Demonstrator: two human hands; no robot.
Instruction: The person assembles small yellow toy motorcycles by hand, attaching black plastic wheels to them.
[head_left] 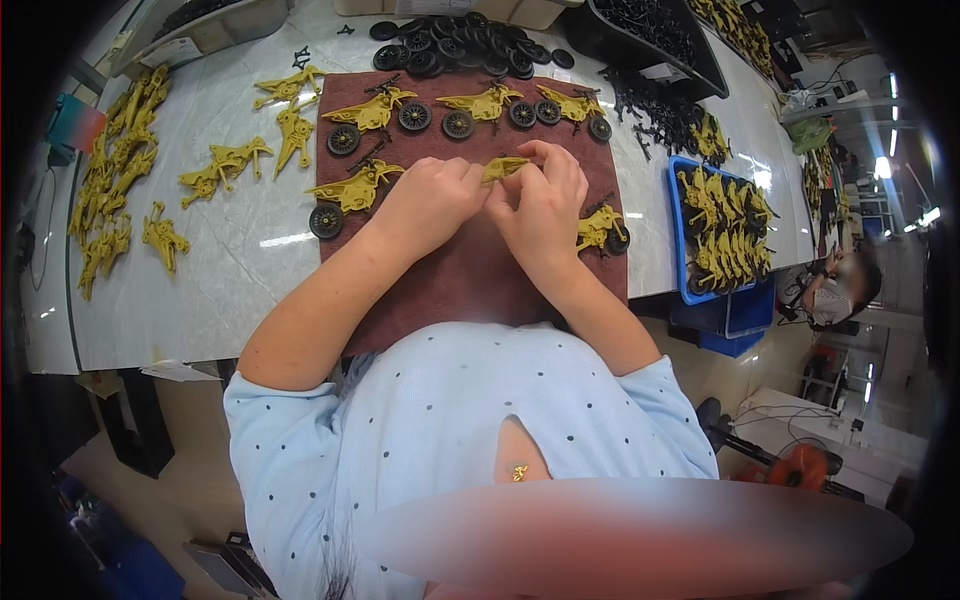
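Note:
Over the middle of a dark red cloth [440,290], both of my hands are closed on one yellow toy motorcycle body [505,168]. My left hand [436,198] has its fingers pressed together at the left end of the piece. On the other side, my right hand [541,205] pinches it between thumb and fingers. Much of the part is hidden by my fingers, so whatever is attached below cannot be made out. Around my hands lie similar toy motorcycles [368,112] with black wheels; one [352,188] is beside my left forearm, another [603,230] beside my right wrist.
Yellow bodies [225,165] lie loose on the left of the table. Black wheels [460,45] are heaped at the back, near a black bin [655,35] of small parts. A blue tray [680,240] of assembled toys stands right. Another person [840,290] is at far right.

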